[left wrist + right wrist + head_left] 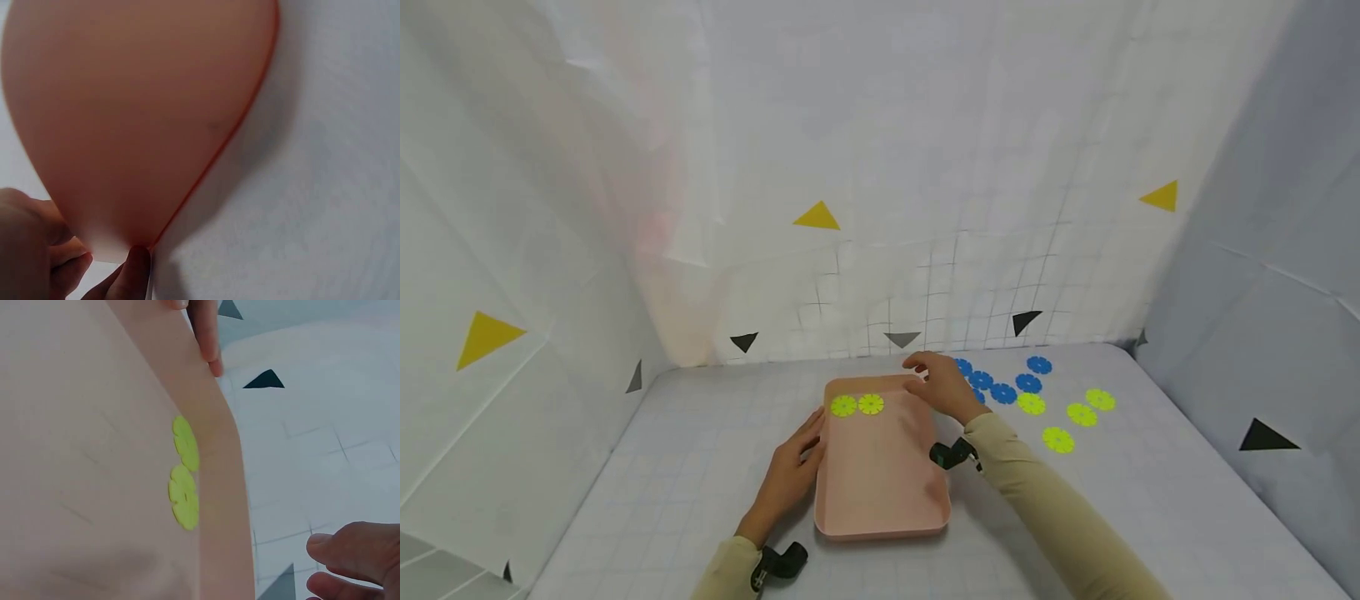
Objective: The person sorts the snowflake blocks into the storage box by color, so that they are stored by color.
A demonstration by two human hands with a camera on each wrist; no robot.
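Note:
A pink rectangular tray [883, 475] lies lengthwise before me. Two yellow notched discs [857, 405] sit side by side inside its far left end. My left hand [792, 468] holds the tray's left side; the right wrist view shows its thumb tip at the rim and fingers [205, 337] along the outside. Over the tray's far right corner is my right hand [946, 385], its fingers bent loosely. In the right wrist view its thumb [350, 547] and a finger stand apart, nothing visible between them.
Right of the tray are several blue notched discs [1003, 393], partly behind my right hand. More yellow notched discs [1058, 440] lie nearer and farther right. White sheet walls [880, 167] with yellow and black triangles enclose the table [655, 475].

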